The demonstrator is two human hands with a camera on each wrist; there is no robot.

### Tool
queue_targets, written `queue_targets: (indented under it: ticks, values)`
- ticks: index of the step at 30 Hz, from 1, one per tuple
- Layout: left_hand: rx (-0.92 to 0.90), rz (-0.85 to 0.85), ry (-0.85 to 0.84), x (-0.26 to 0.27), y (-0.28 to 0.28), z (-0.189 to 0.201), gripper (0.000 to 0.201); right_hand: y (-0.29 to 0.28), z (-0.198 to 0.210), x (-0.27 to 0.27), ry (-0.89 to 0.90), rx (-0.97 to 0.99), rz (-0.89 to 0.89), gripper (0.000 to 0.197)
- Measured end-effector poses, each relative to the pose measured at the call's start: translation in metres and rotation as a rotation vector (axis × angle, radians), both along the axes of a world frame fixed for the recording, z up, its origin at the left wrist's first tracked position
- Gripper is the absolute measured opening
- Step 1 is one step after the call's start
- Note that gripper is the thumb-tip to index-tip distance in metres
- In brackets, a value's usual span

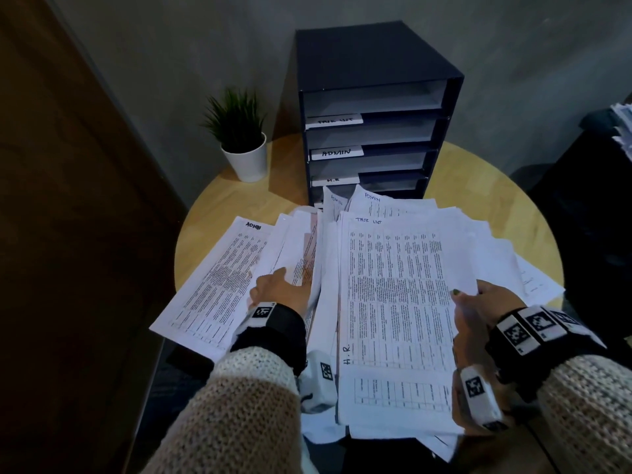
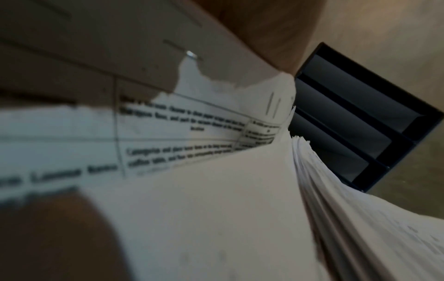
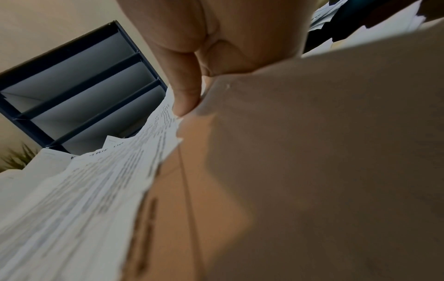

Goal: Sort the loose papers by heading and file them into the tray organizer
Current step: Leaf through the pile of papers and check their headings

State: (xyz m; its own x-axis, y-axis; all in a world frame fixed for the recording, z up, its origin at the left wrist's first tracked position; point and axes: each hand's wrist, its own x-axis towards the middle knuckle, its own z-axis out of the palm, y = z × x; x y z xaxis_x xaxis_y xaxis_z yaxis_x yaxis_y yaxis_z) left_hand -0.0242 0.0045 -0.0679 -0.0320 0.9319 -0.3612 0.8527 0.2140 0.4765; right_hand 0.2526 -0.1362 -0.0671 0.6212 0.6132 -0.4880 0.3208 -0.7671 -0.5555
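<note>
Head view: loose papers heaped on round tabletop before tray organizer, left hand flat among sheets, fingers hidden, right hand pinching stack edge, left wrist view: blurred sheets, grip unclear, right wrist view: fingers clamped on papers

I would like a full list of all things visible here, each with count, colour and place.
tray organizer: one, dark blue, back of table, labels TASK LIST, ADMIN, H.R.
loose papers: many, white, printed, spread across table in front of the organizer
potted plant: one, green in white pot, left of organizer
table: one, round, light wood
left hand: on the papers at left
right hand: pinches right edge of the stack
</note>
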Motion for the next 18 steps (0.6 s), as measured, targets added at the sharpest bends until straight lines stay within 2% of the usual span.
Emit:
queue_targets:
  ticks: [5,10,12,15,18]
  values:
    - [-0.074,0.054,0.001,-0.01,0.009,0.001,0.081,0.0,0.001,-0.001,-0.025,-0.021,0.029,0.034]
    - [-0.101,0.087,-0.078,-0.013,0.009,0.002,0.077,0.0,0.001,0.0,-0.027,-0.014,0.032,0.035]
    - [-0.084,0.051,-0.076,-0.012,0.007,0.004,0.066,-0.001,0.0,0.001,-0.018,-0.01,0.023,0.034]
    - [0.057,-0.01,-0.201,-0.004,-0.004,0.014,0.018,0.0,-0.002,0.001,-0.023,-0.023,0.032,0.037]
    - [0.114,-0.15,-0.242,0.01,-0.024,0.031,0.017,0.001,-0.002,0.0,-0.037,-0.027,0.034,0.037]
